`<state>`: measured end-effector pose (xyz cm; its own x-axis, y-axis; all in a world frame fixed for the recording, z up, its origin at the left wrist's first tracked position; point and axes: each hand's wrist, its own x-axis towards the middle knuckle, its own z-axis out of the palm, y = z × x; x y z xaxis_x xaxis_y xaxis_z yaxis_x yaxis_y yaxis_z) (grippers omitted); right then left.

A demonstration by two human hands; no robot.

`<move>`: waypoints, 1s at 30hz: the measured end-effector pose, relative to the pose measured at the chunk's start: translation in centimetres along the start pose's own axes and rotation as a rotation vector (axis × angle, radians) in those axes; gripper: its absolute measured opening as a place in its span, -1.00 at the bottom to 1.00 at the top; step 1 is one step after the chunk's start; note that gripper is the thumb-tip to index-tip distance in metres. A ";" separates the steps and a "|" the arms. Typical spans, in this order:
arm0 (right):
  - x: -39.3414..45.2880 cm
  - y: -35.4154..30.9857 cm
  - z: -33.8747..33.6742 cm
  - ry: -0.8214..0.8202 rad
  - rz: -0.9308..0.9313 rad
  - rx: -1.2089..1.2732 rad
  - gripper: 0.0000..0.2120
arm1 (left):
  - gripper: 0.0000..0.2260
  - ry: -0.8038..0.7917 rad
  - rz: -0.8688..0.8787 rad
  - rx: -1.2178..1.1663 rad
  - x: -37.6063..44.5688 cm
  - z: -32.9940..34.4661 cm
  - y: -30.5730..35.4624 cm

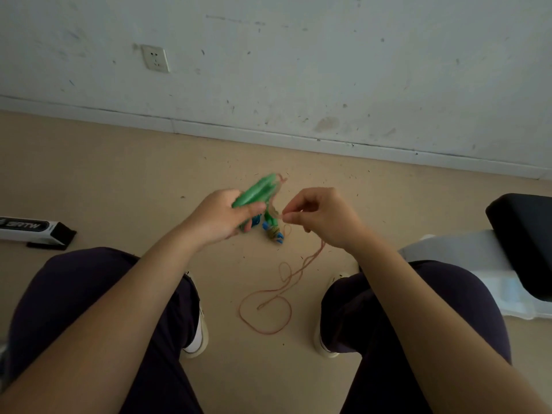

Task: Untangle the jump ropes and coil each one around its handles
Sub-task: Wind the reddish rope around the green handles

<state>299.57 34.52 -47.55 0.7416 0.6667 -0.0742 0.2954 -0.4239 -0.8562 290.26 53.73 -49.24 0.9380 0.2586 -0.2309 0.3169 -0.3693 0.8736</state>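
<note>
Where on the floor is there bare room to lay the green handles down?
Bare floor lies between the white box and the wall's baseboard, and another patch beyond the hands toward the black seat. Between the shoes it is crowded: the loose cord loops there, with a coiled rope under the hands.

Bare floor [149, 174] open ahead to the wall [298, 70]. Loose cord loops [268, 309] and blue-handled bundle [273, 233] lie between the knees; box [35, 230] far left, black seat [525, 243] right.
</note>
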 end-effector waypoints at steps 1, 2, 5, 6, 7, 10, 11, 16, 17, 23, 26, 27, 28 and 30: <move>0.0 -0.1 0.2 -0.034 -0.015 -0.009 -0.94 | -0.72 -0.075 -0.012 0.086 -0.1 0.0 0.0; -0.1 -0.2 0.3 -0.058 -0.029 -0.021 -0.95 | -0.70 -0.150 -0.028 0.154 -0.2 0.1 0.1; -0.1 -0.1 0.5 -0.091 -0.046 -0.069 -0.95 | -0.65 -0.304 -0.070 0.203 -0.4 0.4 0.2; 0.0 -0.1 0.5 -0.095 -0.044 -0.077 -0.96 | -0.65 -0.313 -0.069 0.202 -0.5 0.5 0.2; 0.0 0.0 0.5 -0.091 -0.050 -0.080 -0.97 | -0.67 -0.299 -0.061 0.197 -0.5 0.5 0.2; 0.2 0.3 0.3 -0.001 -0.059 -0.059 -0.94 | -0.75 -0.152 -0.055 0.056 -0.2 0.2 0.1; 0.3 0.4 0.1 0.046 -0.034 -0.050 -0.88 | -0.77 -0.090 -0.064 -0.028 -0.1 0.0 0.0; 0.1 0.2 -0.8 0.128 0.097 0.147 -0.59 | -0.73 0.018 -0.085 -0.249 0.2 -0.7 -0.2; 0.1 0.1 -0.8 0.130 0.106 0.192 -0.59 | -0.74 0.009 -0.085 -0.254 0.1 -0.6 -0.2; 0.1 0.4 -0.5 0.220 0.075 0.189 -0.65 | -0.76 -0.121 -0.093 -0.301 -0.2 -0.8 0.0; 0.3 0.5 -0.8 0.215 0.051 0.174 -0.75 | -0.72 -0.265 -0.107 -0.289 -0.6 -1.1 0.3; 0.3 0.4 -0.8 0.193 0.031 0.200 -0.77 | -0.70 -0.306 -0.115 -0.285 -0.7 -1.1 0.5; 0.3 0.4 -0.8 0.167 0.011 0.219 -0.78 | -0.68 -0.346 -0.121 -0.278 -0.8 -1.2 0.6; 0.2 0.1 -0.7 0.112 -0.017 0.220 -0.79 | -0.65 -0.424 -0.124 -0.260 -0.9 -1.2 0.7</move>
<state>300.19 34.19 -47.33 0.8037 0.5950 -0.0119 0.1794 -0.2613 -0.9484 289.48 54.29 -47.87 0.8873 -0.1186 -0.4457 0.4343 -0.1105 0.8940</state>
